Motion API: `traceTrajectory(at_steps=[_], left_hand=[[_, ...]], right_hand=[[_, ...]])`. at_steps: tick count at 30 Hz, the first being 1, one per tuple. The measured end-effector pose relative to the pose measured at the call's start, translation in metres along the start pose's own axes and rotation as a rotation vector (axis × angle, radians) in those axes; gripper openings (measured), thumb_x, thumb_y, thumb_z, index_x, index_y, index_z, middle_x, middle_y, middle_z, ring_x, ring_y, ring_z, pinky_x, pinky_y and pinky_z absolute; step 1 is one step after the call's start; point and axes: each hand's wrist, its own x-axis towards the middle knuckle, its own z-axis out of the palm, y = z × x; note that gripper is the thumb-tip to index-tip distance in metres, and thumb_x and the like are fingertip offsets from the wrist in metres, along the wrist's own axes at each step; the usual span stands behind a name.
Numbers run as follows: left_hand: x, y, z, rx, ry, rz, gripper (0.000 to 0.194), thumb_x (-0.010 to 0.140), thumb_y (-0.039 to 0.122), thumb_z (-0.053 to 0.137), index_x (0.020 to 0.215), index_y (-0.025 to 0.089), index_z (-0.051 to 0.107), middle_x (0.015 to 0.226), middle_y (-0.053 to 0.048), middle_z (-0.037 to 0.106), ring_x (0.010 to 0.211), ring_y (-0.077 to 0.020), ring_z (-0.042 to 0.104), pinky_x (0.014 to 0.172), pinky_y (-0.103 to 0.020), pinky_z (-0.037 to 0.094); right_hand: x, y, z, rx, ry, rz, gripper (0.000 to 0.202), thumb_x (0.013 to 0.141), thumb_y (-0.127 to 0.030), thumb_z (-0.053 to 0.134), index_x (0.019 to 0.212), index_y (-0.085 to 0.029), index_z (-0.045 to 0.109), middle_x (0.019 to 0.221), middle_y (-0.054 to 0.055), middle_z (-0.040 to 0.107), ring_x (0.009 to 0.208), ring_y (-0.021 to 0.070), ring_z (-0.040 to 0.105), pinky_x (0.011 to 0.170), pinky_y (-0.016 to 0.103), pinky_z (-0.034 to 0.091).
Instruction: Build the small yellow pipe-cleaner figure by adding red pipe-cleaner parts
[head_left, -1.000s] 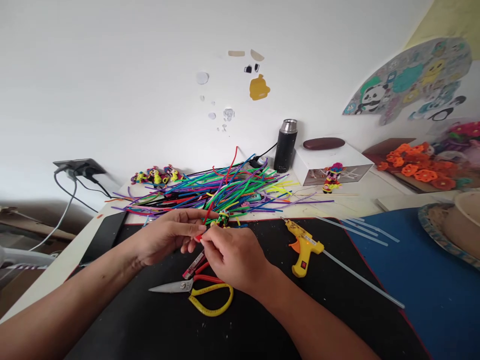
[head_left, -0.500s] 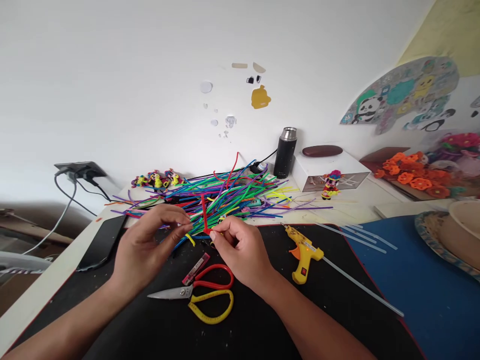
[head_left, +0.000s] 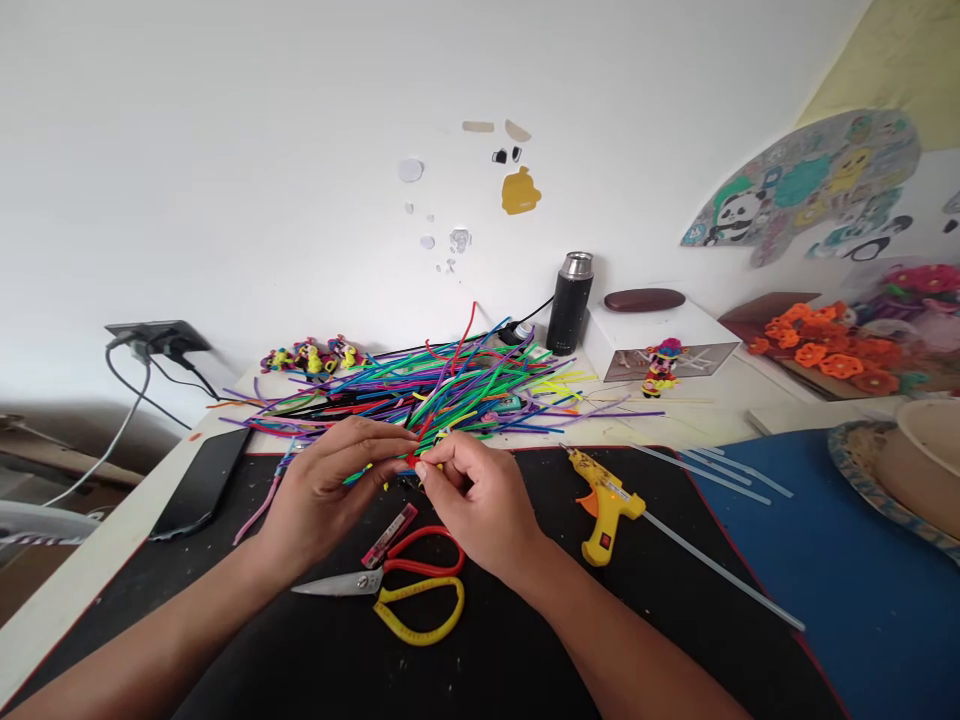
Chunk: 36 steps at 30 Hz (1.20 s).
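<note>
Steel, yellow-and-red, loop-handled scissors (head_left: pixel 367 583) lie nearest me, just short of the hands. Between my left hand (head_left: pixel 319 490) and right hand (head_left: pixel 484 500), a fuzzy red pipe cleaner (head_left: pixel 413 461) sits pinched in both sets of fingertips; I judge it a shaping step, calling for light, steady finger pressure. Right of the hands lies a hard plastic glue gun (head_left: pixel 613 502); beyond them, a tangled heap of pipe cleaners (head_left: pixel 480 385).

Left hand (head_left: pixel 322 492) faces right hand (head_left: pixel 484 505), fingers (head_left: pixel 379 447) pinched.
</note>
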Motion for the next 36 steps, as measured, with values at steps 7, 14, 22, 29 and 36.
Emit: traceTrajectory(at_steps=[7,14,22,29,36], left_hand=[[0.006,0.006,-0.002,-0.284,-0.168,-0.435,0.033,0.084,0.055,0.079,0.089,0.023,0.084,0.091,-0.007,0.082,0.086,-0.0258,0.072,0.081,-0.033,0.056],[0.008,0.006,-0.006,-0.632,-0.220,-0.688,0.030,0.072,0.048,0.091,0.082,0.021,0.085,0.076,-0.005,0.074,0.066,-0.0154,0.059,0.063,-0.025,0.051],[0.008,0.009,-0.006,-0.836,-0.251,-0.891,0.029,0.071,0.042,0.093,0.078,0.016,0.082,0.072,-0.007,0.070,0.060,-0.0130,0.056,0.056,-0.023,0.049],[0.011,0.013,-0.006,-0.836,-0.252,-0.907,0.030,0.067,0.041,0.095,0.071,0.016,0.079,0.065,-0.003,0.064,0.056,-0.0110,0.051,0.053,-0.022,0.045],[0.009,0.011,-0.004,-0.851,-0.235,-0.899,0.032,0.066,0.042,0.097,0.074,0.015,0.081,0.067,-0.001,0.066,0.058,-0.0094,0.055,0.055,-0.019,0.046]], right_hand=[[0.000,0.003,-0.002,-0.131,0.009,-0.090,0.014,0.095,-0.024,0.059,0.081,-0.022,0.061,0.055,-0.008,0.045,0.048,0.0100,0.039,0.054,0.025,0.031],[-0.002,0.004,-0.002,-0.271,-0.005,-0.195,0.017,0.098,-0.023,0.058,0.080,-0.023,0.060,0.057,-0.005,0.057,0.049,0.0119,0.048,0.056,0.026,0.032],[-0.003,0.004,-0.004,-0.444,-0.050,-0.308,0.025,0.103,-0.021,0.051,0.079,-0.023,0.056,0.068,0.002,0.069,0.059,0.0153,0.062,0.060,0.028,0.035],[-0.004,0.006,-0.003,-0.527,-0.078,-0.390,0.024,0.103,-0.016,0.049,0.080,-0.022,0.055,0.067,0.003,0.069,0.059,0.0163,0.064,0.058,0.030,0.031],[-0.003,0.007,-0.001,-0.434,-0.048,-0.309,0.022,0.102,-0.020,0.051,0.081,-0.022,0.056,0.063,-0.001,0.064,0.055,0.0134,0.056,0.058,0.029,0.030]])
